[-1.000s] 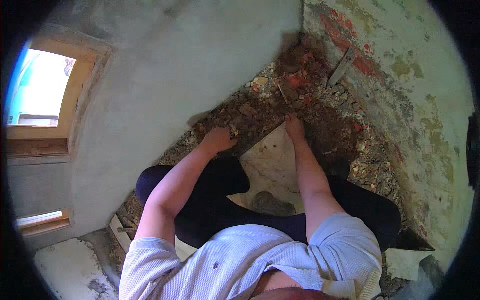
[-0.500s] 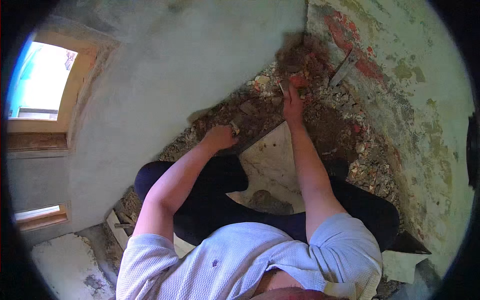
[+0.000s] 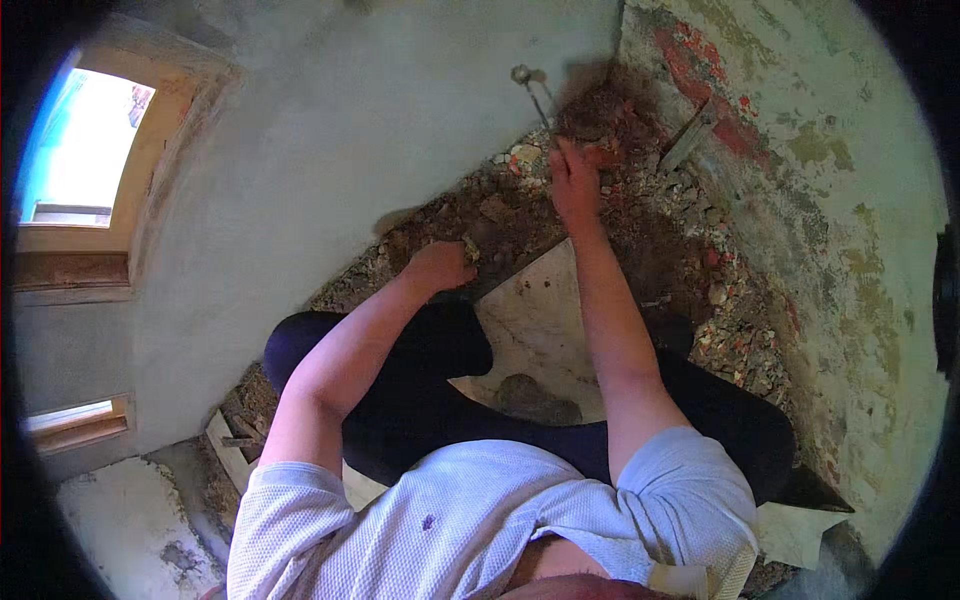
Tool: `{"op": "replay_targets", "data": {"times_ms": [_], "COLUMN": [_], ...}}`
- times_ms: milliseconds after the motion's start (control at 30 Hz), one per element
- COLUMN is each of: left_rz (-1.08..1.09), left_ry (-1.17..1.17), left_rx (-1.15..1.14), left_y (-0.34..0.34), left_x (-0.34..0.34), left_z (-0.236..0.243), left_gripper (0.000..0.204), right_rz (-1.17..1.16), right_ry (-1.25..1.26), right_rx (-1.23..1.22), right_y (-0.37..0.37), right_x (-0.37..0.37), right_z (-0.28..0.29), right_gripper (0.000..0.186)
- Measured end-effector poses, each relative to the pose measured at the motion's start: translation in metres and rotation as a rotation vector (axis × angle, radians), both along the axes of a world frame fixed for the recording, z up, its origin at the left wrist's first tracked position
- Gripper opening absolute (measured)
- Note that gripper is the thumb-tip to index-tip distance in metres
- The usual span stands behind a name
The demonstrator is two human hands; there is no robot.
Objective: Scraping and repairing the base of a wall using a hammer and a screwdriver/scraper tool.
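Observation:
My right hand [image 3: 576, 185] is closed around the lower end of a thin-shafted tool with a small rounded grey head [image 3: 521, 74]. The tool points up and to the left, its head in front of the grey wall; its exact kind is not clear. Lower and to the left, my left hand [image 3: 440, 267] is closed, thumb side towards the corner. A small, pale, rough piece [image 3: 471, 250] shows at its fingertips; whether it is stone or the end of a tool I cannot make out. Around both hands lies broken earth and rubble [image 3: 505, 225].
A pale slab [image 3: 535, 320] with a dark round patch lies between my legs. Bare, smooth wall [image 3: 330, 130] rises at the left; peeling wall [image 3: 850, 200] stands at the right. A flat strip [image 3: 688, 135] leans near the corner. A wooden-framed window [image 3: 90, 150] is at far left.
My right hand has shifted slightly up and left, and the tool in it has swung up so its head now shows against the wall. My left hand is nearly in the same place.

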State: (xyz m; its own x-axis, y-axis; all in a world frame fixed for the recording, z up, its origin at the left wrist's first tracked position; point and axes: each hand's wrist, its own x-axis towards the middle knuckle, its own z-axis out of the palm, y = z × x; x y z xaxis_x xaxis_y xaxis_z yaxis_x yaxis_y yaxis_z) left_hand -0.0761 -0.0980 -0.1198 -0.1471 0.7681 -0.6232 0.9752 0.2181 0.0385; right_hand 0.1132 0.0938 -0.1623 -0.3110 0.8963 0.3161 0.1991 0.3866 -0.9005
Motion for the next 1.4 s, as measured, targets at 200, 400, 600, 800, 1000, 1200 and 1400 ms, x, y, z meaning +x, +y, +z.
{"op": "replay_targets", "data": {"times_ms": [200,400,600,800,1000,1200,1400], "left_rz": [-0.019,-0.007,-0.001,-0.002,0.005,-0.003,0.020], "left_ry": [0.012,-0.005,-0.017,-0.039,-0.007,-0.024,-0.011], "left_rx": [0.010,-0.068,-0.016,-0.020,0.011,-0.007,-0.066], "left_y": [-0.002,0.011,0.003,0.004,-0.007,0.002,-0.002], "left_x": [0.003,0.008,0.008,0.005,0.000,0.003,-0.003], "left_z": [-0.008,-0.001,0.003,-0.002,-0.013,-0.002,-0.007], "left_gripper": [0.054,0.055,0.051,0.054,0.055,0.054,0.053], "right_rz": [-0.102,-0.108,-0.063,-0.255,0.142,0.011,-0.028], "right_ry": [-0.224,-0.540,-0.402,-0.004,-0.779,-0.415,0.004], "right_rx": [-0.177,-0.580,-0.485,0.113,-0.412,-0.447,-0.133], "right_y": [-0.015,-0.048,0.003,0.013,-0.044,-0.028,0.007], "right_x": [0.027,0.081,0.039,0.023,0.059,0.027,-0.001], "right_z": [-0.096,-0.151,-0.040,-0.055,-0.132,-0.050,0.003], "right_gripper": [0.043,0.046,0.046,0.044,0.042,0.047,0.040]}}
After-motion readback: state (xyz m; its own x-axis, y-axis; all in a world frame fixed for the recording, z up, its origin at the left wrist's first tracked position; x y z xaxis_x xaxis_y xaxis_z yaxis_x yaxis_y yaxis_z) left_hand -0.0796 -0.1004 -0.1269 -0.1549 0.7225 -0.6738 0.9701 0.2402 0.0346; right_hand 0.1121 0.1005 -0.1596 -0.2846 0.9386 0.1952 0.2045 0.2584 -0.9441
